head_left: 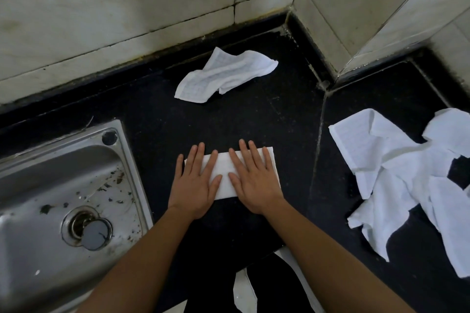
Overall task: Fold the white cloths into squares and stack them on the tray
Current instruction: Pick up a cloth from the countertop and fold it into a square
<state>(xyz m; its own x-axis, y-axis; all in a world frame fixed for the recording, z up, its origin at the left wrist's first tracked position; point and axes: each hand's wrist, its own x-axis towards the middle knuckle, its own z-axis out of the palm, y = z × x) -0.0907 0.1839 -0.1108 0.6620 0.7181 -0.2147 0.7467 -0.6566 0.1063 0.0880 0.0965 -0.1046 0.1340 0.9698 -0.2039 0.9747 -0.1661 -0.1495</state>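
White folded cloth (225, 188) is lying under both grips, long axis running left to right on the table (254, 122). Opened flat, the left grip (195, 185) and right grip (256, 183) are pressing it down.

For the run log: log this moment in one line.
left hand: flat on folded cloth; right hand: same; loose cloth: behind; cloth pile: right; tray: unseen

The folded cloth (225, 189), a flat white strip, lies nearest, the rumpled cloth (225, 76) well behind it, and a loose heap (407, 175) of white cloths sprawls at the right.
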